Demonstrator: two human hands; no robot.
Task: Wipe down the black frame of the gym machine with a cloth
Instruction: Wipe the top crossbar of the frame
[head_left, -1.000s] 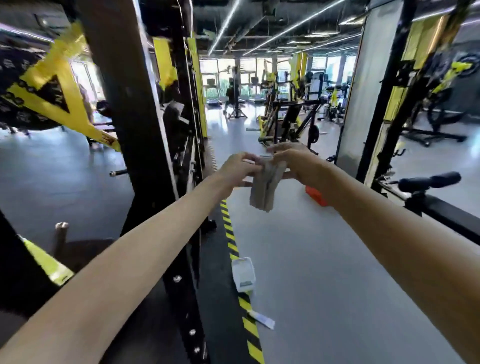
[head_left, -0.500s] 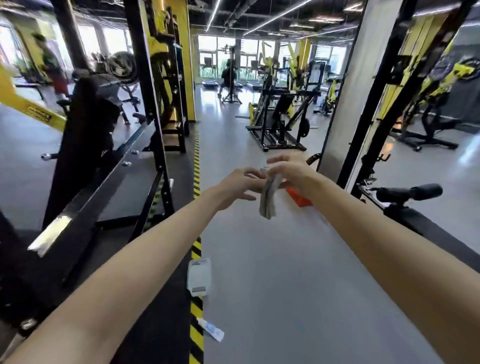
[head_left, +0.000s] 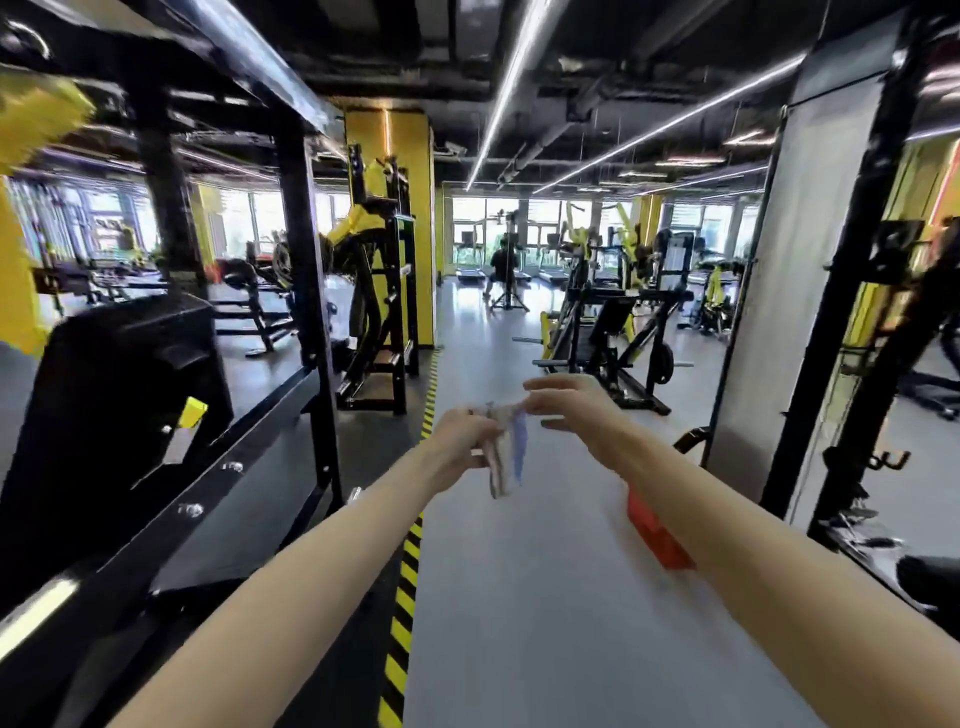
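Holding the cloth (head_left: 506, 457) in mid-air over the grey floor (head_left: 545, 597), I grip its top in my curled left hand (head_left: 462, 441). My right hand (head_left: 571, 410) pinches the same upper edge, though blur softens the fingers. The cloth hangs folded, long axis vertical and loose end pointing down, well apart from the black frame (head_left: 234, 467) on my left.
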